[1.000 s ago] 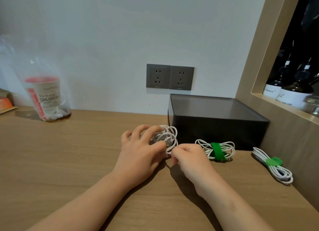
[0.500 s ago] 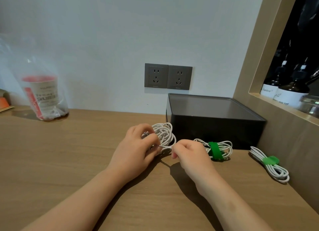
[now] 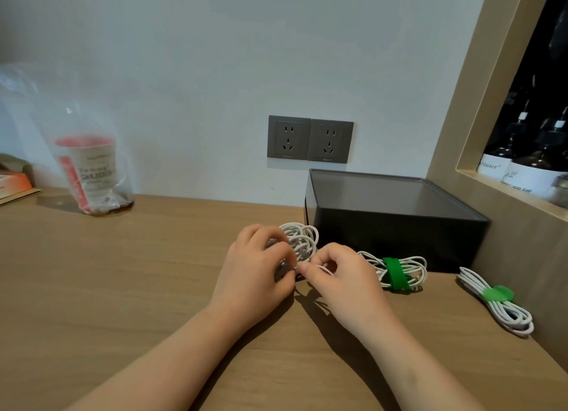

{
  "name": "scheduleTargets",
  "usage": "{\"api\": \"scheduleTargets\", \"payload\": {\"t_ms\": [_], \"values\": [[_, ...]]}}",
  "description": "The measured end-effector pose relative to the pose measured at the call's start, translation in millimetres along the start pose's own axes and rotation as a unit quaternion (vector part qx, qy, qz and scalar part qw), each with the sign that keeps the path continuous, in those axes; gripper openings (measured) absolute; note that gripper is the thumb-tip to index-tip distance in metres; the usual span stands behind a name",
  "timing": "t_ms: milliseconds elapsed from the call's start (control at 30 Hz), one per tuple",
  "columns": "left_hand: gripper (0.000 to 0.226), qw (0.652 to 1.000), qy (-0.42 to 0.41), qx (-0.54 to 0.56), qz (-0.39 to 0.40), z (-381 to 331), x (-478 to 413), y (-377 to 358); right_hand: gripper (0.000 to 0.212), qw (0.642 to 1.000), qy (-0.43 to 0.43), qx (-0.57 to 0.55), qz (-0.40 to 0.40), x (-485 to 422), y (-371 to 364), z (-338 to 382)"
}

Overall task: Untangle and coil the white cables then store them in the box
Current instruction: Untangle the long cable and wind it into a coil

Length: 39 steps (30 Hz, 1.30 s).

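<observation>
1. Between the two hands, in the head view, a tangled white cable sits on the wooden table. It is a loose knot of loops bulging out past the fingertips, away from me.
2. The left hand is curled over the near left side of the tangle, its fingers gripping the loops and steadying the mass.
3. The right hand is closed in a pinch, thumb and forefinger holding one strand of the same cable. The pinch is just right of the left fingertips, so the hands almost touch.
4. The relation I watch is that the pinched strand runs short and roughly sideways from the knot toward the right hand. I judge a freeing pull should go rightward, away from the anchoring left hand.
5. Beyond the right hand stands the black box, which looks covered by a flat lid. It is nearer this hand than the left.
6. Just right of the right hand, close in front of the box, lies a first coiled cable bound with a green strap. Farther right, well apart from both hands, lies a second coiled cable, also strapped.
7. I judge the untangling is under way and the storing not yet begun.
</observation>
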State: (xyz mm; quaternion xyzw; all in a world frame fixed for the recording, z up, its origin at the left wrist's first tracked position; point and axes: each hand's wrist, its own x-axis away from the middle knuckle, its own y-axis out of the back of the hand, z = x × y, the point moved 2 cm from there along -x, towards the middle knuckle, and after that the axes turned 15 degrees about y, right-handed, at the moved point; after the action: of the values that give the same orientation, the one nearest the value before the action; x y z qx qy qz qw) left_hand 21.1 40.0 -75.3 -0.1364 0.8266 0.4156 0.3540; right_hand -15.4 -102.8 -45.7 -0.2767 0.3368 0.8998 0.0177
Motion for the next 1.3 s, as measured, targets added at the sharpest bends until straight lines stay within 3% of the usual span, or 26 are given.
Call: {"api": "scheduleTargets", "payload": {"t_ms": [133,233,333,433,567,700,1000,1100,1233,1300], "values": [[0.006,1.0,0.002,0.006,-0.009,-2.3,2.2,-4.0,0.017,0.978,-0.087,-0.185,-0.05,0.9,-5.2,-0.9],[0.014,1.0,0.008,0.015,-0.014,-2.5,2.7,-3.9,0.014,0.944,-0.132,-0.281,-0.112,0.5,-4.9,-4.6],[0.025,1.0,0.001,-0.008,-0.002,-3.5,3.3,-2.6,0.013,0.923,-0.138,-0.32,-0.163,-2.0,0.0,-6.2],[0.032,1.0,-0.007,-0.018,-0.003,-4.4,3.9,-1.7,0.018,0.903,-0.139,-0.375,-0.156,-3.1,1.3,-0.4],[0.029,1.0,0.004,-0.01,-0.025,0.0,3.3,-1.5,0.029,0.82,-0.195,-0.521,-0.133,-1.3,3.3,9.3],[0.028,1.0,-0.015,-0.018,-0.016,-0.7,2.3,-0.7,0.056,0.746,-0.241,-0.606,-0.135,1.0,8.9,11.4],[0.017,0.998,-0.042,-0.007,-0.039,7.2,-1.3,4.2,0.059,0.755,-0.231,-0.608,-0.084,8.2,23.7,24.2],[0.009,0.998,-0.055,-0.006,-0.028,9.6,-3.1,2.1,0.04,0.767,-0.26,-0.582,-0.071,8.7,31.4,22.2],[0.028,0.999,-0.052,-0.001,-0.012,10.5,-3.1,-0.7,0.03,0.765,-0.282,-0.575,-0.065,11.4,35.8,15.7],[0.026,0.999,-0.05,0.012,-0.005,10.0,-2.0,-0.5,0.023,0.762,-0.264,-0.588,-0.06,12.8,35.4,16.6]]}}
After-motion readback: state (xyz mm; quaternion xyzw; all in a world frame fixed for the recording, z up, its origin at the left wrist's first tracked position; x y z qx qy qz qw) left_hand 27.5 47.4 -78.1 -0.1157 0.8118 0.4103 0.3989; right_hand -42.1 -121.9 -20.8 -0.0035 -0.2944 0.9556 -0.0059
